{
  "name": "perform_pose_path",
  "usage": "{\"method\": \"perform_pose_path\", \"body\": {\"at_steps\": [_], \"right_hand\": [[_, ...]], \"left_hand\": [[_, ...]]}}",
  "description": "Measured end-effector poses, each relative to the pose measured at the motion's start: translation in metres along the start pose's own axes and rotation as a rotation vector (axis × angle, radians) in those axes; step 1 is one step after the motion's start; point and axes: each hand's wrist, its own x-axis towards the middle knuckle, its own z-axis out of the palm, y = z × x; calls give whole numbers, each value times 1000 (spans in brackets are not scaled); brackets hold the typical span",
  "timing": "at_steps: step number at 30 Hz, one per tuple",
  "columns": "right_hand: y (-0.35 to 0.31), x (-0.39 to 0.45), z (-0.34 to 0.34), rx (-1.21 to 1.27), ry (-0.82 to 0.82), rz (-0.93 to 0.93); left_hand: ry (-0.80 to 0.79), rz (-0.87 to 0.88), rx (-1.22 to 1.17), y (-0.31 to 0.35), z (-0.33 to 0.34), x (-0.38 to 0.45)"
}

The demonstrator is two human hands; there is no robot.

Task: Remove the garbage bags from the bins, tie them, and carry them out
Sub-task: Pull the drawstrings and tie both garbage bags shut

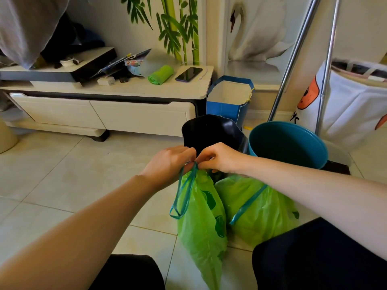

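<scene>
Two green garbage bags stand on the tiled floor between my knees. The nearer green bag [201, 222] is gathered at its neck, and its teal drawstring [184, 195] hangs in a loop down its left side. My left hand [167, 164] and my right hand [219, 158] meet at that neck, both pinching the drawstring. The second green bag [259, 208] lies to the right, partly under my right forearm, with a teal drawstring across it. Behind my hands stands a black bin [211, 130], and right of it a teal bin [289, 143] with no bag in it.
A low white TV cabinet [104, 105] runs along the wall with a roll of green bags [160, 74] and a phone [188, 74] on top. A blue paper bag [229, 101], a metal rack's legs [293, 59] and a white laundry bag [351, 101] stand at the right.
</scene>
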Motion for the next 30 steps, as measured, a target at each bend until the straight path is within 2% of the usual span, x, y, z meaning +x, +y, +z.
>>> {"method": "perform_pose_path", "body": {"at_steps": [8,16,22,24,27,30], "right_hand": [[0,3,-4,81,103,-14],[1,8,5,78,199,30],[2,13,4,-41,148,29],[1,14,1,-120,101,4],[3,10,-7,-234,55,-46],[7,7,-12,-421,-7,-187]], "left_hand": [[-26,-81,-100,-3,3,-3],[-11,-84,-150,-1,10,-2],[7,-86,-193,1,15,-2],[31,-148,-254,3,17,-2],[68,-369,-389,4,21,3],[28,-501,-521,2,23,4]]}}
